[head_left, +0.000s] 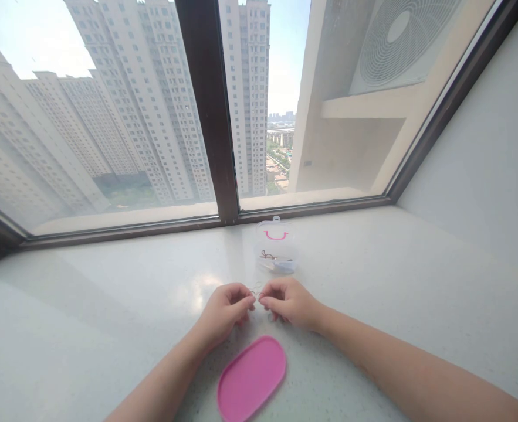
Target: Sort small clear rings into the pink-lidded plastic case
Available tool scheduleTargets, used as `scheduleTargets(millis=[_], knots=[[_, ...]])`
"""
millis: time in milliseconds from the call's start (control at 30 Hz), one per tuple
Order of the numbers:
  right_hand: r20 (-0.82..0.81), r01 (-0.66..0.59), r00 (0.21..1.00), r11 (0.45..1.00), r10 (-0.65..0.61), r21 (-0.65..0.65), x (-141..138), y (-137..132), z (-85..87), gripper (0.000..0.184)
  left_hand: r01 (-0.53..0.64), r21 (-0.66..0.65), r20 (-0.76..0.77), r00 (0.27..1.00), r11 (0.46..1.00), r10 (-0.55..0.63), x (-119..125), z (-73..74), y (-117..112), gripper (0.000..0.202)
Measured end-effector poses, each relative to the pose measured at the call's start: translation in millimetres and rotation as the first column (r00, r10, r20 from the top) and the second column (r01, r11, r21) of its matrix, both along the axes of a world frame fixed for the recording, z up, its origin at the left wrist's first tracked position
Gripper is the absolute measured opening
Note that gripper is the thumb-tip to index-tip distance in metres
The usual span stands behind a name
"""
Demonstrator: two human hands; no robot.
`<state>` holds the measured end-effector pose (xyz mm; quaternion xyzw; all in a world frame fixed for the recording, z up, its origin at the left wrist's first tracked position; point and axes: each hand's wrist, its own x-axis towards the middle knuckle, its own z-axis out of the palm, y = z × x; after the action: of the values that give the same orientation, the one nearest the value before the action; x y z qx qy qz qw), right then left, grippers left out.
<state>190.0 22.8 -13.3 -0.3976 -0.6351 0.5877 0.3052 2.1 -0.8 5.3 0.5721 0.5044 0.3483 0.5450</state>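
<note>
My left hand point(226, 310) and my right hand point(287, 302) meet over the white sill, fingertips pinched together on a small thin wire piece point(256, 290) between them. It is too small to name exactly. Just beyond the hands stands a clear plastic box point(276, 246) with a pink clasp, holding small brownish and bluish items. Below the hands a flat pink oval lid point(250, 378) lies on the sill.
The white stone sill point(87, 328) runs to a dark window frame point(206, 105) at the back. A white wall point(483, 164) closes the right side. Tall buildings and an outdoor fan unit show through the glass.
</note>
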Motion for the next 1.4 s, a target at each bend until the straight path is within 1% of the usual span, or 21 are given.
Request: scheduleTargets(millis=[867, 1100, 1233, 1300, 1400], knots=[[0.01, 0.003, 1.0, 1.0, -0.003, -0.008, -0.1, -0.3, 0.5, 0.012, -0.008, -0.014, 0.008, 1.0, 1.0, 0.008, -0.2, 0.1, -0.3, 0.027], [0.013, 0.002, 1.0, 1.0, -0.002, -0.008, -0.5, -0.7, 0.2, 0.011, 0.022, 0.02, -0.024, 0.999, 1.0, -0.021, -0.9, -4.4, -0.7, 0.024], [0.012, 0.001, 1.0, 1.0, 0.0, -0.013, -0.8, -0.9, 1.5, 0.012, 0.031, 0.026, -0.039, 0.999, 0.999, -0.03, -0.9, -4.5, 0.1, 0.023], [0.013, -0.009, 1.0, 1.0, 0.009, -0.001, -0.9, -1.7, 2.8, 0.013, 0.035, 0.03, -0.049, 0.998, 0.999, -0.033, -1.0, -4.9, 0.0, 0.024], [0.037, -0.047, 0.998, 0.997, 0.045, 0.06, -0.7, -4.1, 5.1, 0.013, 0.052, 0.051, -0.079, 0.996, 0.997, -0.048, -1.6, -8.0, -1.3, 0.026]])
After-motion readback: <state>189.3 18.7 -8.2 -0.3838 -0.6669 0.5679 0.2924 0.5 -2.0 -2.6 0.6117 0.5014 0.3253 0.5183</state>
